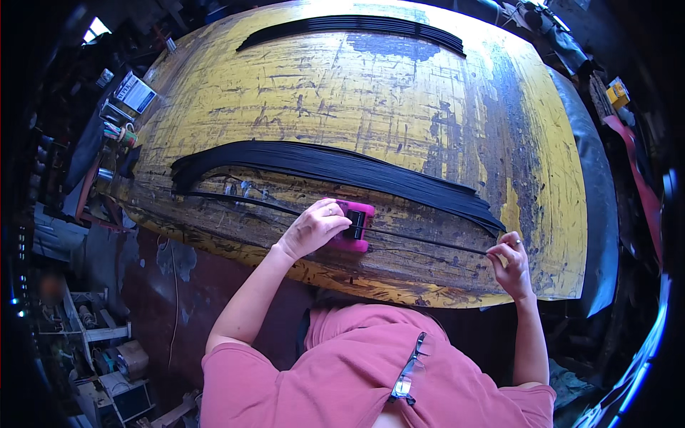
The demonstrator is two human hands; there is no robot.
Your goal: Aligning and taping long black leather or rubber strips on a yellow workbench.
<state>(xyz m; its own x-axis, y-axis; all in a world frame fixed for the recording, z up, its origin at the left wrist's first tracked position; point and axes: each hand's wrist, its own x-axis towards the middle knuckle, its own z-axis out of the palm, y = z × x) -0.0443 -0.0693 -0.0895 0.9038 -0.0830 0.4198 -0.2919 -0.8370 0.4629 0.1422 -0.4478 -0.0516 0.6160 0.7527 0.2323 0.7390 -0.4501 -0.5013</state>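
Note:
My left hand (317, 224) is at a pink tool with a black roller (365, 210) on the worn yellow tabletop (299, 117), its fingertips pinching a thin black strip (423, 237) over the roller. The strip runs left under my hand and right to my right hand (511, 262), which pinches its end near the table's right side. Just beyond both hands lies a thick, curved bundle of black strips (332, 167). A smaller bundle of black strips (353, 23) rests along the far part of the table.
Off the left edge stand a white-and-blue box (135, 93) and a bunch of coloured cords (121, 134). Dark sheet material (588, 187) hangs beside the right edge. A yellow box (618, 93) is farther right. Eyeglasses (409, 372) hang from the pink shirt's neckline.

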